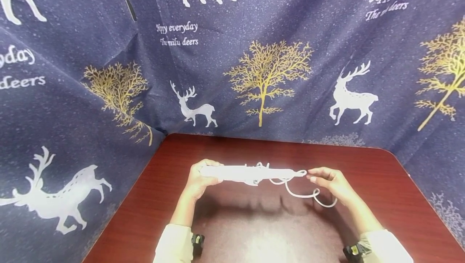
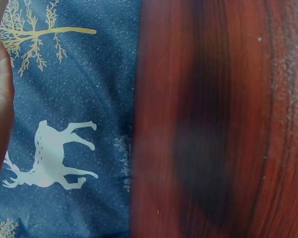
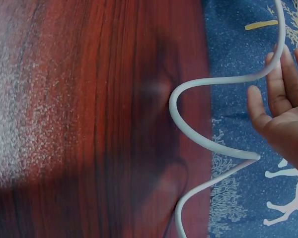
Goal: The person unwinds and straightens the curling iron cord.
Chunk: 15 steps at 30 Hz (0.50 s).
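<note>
A long white bar-shaped device [image 1: 232,173] with a white cord [image 1: 299,195] is held level above the table; glare washes out its details. My left hand [image 1: 202,178] grips its left end, thumb in front and fingers behind. In the left wrist view only part of the left hand [image 2: 2,104] shows at the edge. At the device's right end sits a small white loop [image 1: 301,173], with the fingertips of my right hand [image 1: 332,180] right beside it. The right wrist view has the right hand [image 3: 288,109] with fingers loosely extended, the curly cord [image 3: 208,144] hanging near them.
Below the hands lies a reddish-brown wood-grain table [image 1: 152,210], with shadows and a bright glare spot near its front. A blue cloth [image 1: 232,73] printed with deer and trees hangs behind and along the sides. Both wrists wear dark straps [image 1: 197,243].
</note>
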{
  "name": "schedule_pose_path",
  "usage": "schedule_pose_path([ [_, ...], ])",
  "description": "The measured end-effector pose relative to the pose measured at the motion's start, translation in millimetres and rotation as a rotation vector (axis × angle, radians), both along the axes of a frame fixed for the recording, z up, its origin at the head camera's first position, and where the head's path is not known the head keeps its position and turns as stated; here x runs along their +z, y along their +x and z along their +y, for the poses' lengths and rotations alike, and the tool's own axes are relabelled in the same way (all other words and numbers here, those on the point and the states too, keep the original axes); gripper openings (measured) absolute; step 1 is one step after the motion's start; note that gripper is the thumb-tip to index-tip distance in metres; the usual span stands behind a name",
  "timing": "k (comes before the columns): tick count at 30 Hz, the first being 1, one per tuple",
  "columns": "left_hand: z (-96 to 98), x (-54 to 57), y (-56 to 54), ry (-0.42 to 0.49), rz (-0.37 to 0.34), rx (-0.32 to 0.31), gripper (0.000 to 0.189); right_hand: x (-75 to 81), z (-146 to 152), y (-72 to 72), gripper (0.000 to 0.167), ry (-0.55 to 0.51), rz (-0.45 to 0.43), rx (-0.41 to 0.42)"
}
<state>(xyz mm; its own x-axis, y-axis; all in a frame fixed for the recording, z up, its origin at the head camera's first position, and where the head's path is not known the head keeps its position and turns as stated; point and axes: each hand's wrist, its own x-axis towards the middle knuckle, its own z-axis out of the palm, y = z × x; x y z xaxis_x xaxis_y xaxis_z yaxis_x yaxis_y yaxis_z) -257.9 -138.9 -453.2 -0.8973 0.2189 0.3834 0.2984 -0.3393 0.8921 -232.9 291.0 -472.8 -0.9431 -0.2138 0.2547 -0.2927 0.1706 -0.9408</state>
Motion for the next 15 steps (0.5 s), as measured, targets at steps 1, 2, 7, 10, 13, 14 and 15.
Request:
schedule_pose_path([
  [1,0.5,0.8,0.1,0.000,-0.002,-0.003,0.037,0.2,0.2,-0.2,0.029,-0.005,0.000,0.004],
  [2,0.8,1.3,0.2,-0.001,-0.004,-0.005,0.037,0.6,0.4,-0.4,0.029,-0.007,0.002,0.005],
  [7,3.0,4.5,2.4,0.010,0.003,-0.023,0.041,3.9,1.2,-4.4,0.028,-0.048,0.023,0.040],
  [10,3.1,3.2,1.7,0.015,0.009,-0.028,0.040,5.2,0.4,-9.3,0.028,-0.108,0.047,0.114],
  [13,3.2,0.1,-0.3,0.016,0.012,-0.031,0.040,1.4,-1.4,-17.4,0.031,-0.191,0.083,0.234],
  [14,3.1,-1.1,-1.1,0.015,0.015,-0.032,0.040,0.4,-2.7,-19.4,0.031,-0.213,0.089,0.263],
  [15,3.3,-1.9,-1.7,0.015,0.018,-0.033,0.040,-0.3,-4.0,-21.2,0.031,-0.240,0.088,0.296],
])
